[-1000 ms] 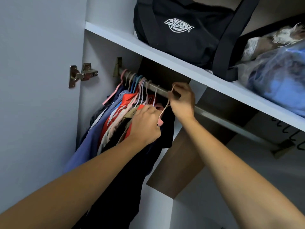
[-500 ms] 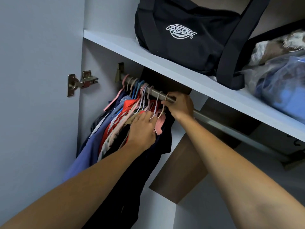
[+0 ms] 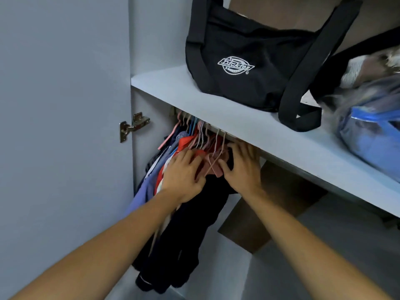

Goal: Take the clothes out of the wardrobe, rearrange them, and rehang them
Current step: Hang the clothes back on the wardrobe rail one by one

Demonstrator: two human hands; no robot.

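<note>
Head view, looking forward and down into an open wardrobe with pale grey-blue panels. The open door (image 3: 60, 126) fills the left side, with a metal hinge (image 3: 133, 125) at its inner edge. A pale shelf (image 3: 238, 118) runs diagonally from upper left to lower right; its front edge hides the hanging rail. On the shelf stand a black bag (image 3: 244, 61) with a white logo and, just beside it at the right edge, a blurred plastic-wrapped blue bundle (image 3: 372, 135).

Under the shelf, the clothes (image 3: 184, 234) hang bunched at the left end, near the side wall: blue, red and dark garments on pink hangers (image 3: 207, 146). To the right of them the compartment is open, with a brown back panel (image 3: 270, 213) showing.

The left hand (image 3: 184, 176) rests on the hanger shoulders, fingers spread fairly straight. The right hand (image 3: 242, 165) lies just beside it, fingers spread against the dark garment and its thumb touching a pink hanger. Neither hand plainly grips anything.
</note>
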